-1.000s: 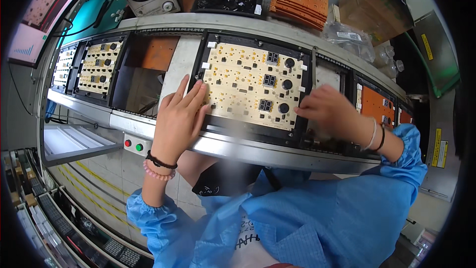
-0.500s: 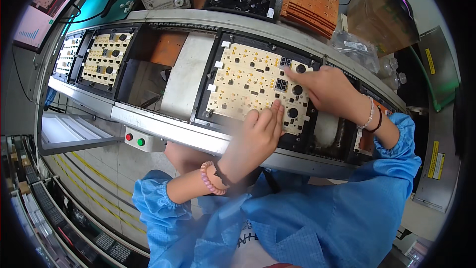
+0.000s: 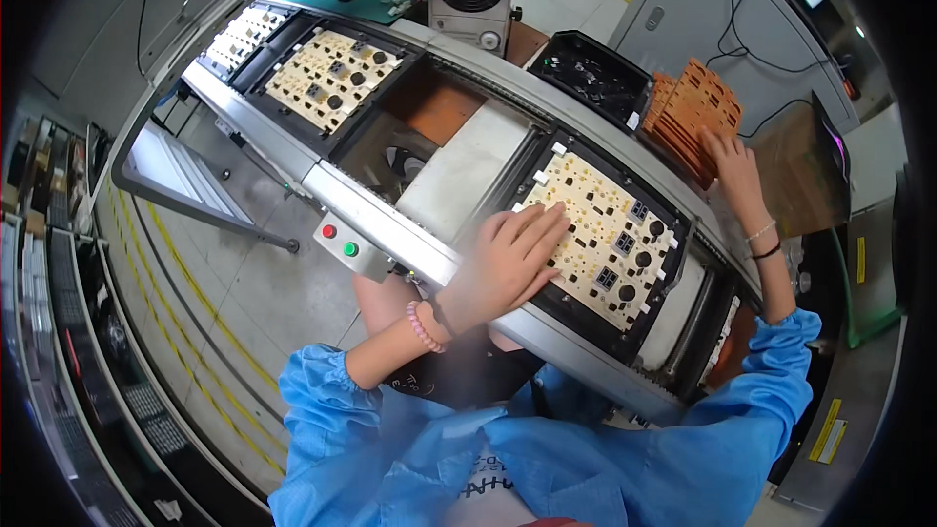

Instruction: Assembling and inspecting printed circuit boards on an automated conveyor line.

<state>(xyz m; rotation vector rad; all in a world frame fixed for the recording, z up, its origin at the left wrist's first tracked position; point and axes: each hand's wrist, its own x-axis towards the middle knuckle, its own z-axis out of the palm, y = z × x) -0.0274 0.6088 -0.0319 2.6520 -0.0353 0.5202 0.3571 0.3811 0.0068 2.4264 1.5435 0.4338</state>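
My left hand lies with fingers stretched out over the left part of a cream circuit board. The board sits in a black frame on the conveyor. Black square display parts stand in a row near its right side, beside round black parts. Beyond the conveyor, my right hand grips the near edge of an orange perforated panel. That panel stands tilted up against other orange panels, and my fingertips are partly hidden at its edge.
A black bin of small dark parts stands behind the conveyor, near a fan unit. More boards ride the conveyor at left. A button box hangs on its front rail. A cardboard box is at far right.
My right hand has left the board's right side and moved out to the orange panels, one of which now tilts up. My left hand has shifted to the board's left part. The view has turned.
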